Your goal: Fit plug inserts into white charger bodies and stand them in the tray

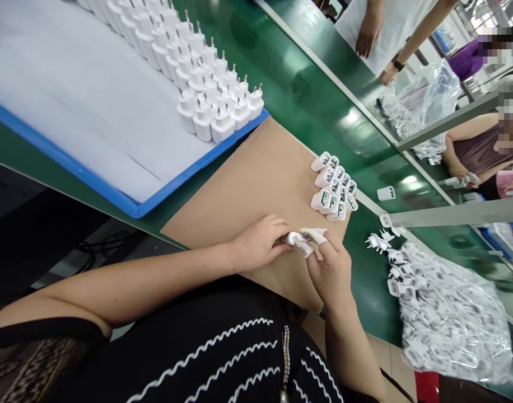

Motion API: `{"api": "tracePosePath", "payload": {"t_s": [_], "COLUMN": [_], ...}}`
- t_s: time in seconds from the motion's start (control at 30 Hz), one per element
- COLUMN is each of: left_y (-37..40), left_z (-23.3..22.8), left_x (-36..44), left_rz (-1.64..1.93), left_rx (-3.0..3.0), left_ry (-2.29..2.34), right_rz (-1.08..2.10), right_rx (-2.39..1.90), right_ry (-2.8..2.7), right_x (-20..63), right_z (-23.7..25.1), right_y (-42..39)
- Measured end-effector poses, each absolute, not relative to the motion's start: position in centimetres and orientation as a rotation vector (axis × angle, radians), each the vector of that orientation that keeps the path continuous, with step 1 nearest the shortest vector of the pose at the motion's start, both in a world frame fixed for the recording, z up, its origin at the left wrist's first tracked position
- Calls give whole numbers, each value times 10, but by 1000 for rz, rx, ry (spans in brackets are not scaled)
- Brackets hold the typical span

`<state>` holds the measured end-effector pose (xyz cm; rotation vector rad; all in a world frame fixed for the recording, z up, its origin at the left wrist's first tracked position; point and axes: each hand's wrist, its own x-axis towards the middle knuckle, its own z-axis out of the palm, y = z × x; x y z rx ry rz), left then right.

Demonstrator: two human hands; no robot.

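The person's left hand (259, 242) and right hand (330, 268) meet over the near edge of a brown cardboard sheet (256, 179) laid on the green tabletop (307, 95). Both are closed around one small white charger plug (297, 239), the left pinching one end, the right gripping the other with white finger cots (317, 235) on its fingertips, probably to keep marks off the plastic. Holding the plug between both hands, close to the body, lets the person turn it and look it over. Just beyond the hands, a tight cluster of white shells (334, 187) lies on the cardboard with open faces up, within easy reach. To the right, a clear bag of loose plugs (449, 319) spills onto the tabletop, a few pieces scattered beside it. On the far left, a blue-rimmed tray (126, 202) carries upright plugs (206, 73) in neat rows, pins up, so they stay ordered. Other people's arms show across the line.
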<state>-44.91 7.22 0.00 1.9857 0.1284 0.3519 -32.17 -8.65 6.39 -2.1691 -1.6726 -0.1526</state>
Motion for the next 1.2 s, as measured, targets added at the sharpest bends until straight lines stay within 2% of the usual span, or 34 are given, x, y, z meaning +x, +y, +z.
{"api": "tracePosePath", "payload": {"t_s": [0.47,0.6,0.7,0.77,0.83,0.93,1.03,1.1,1.2], "left_y": [73,72,68,68,75,110,172,218,274], "left_z": [-1,-3,1,8,20,42,58,60,52], "left_x": [-447,-445,-446,-456,-474,-512,-546,-561,-562], "left_rz": [340,340,356,443,636,1066,1384,1310,982], "left_rx": [2007,2045,2044,2006,1960,1980,2018,2018,2066], "left_ry": [163,161,168,200,278,567,1086,1371,1504], "right_rz": [-349,-242,-35,59,-15,-310,-359,-418,-546], "right_rx": [-2207,-2166,-2084,-2037,-2082,-2435,-2785,-2839,-2776], "right_ry": [-1693,-1629,-1481,-1325,-1144,-922,-695,-711,-767], "right_x": [-328,-329,-325,-310,-283,-227,-176,-156,-150], "right_z": [59,52,46,45,45,36,12,-3,-11], "right_y": [-79,-83,-90,-101,-121,-162,-194,-203,-206]}}
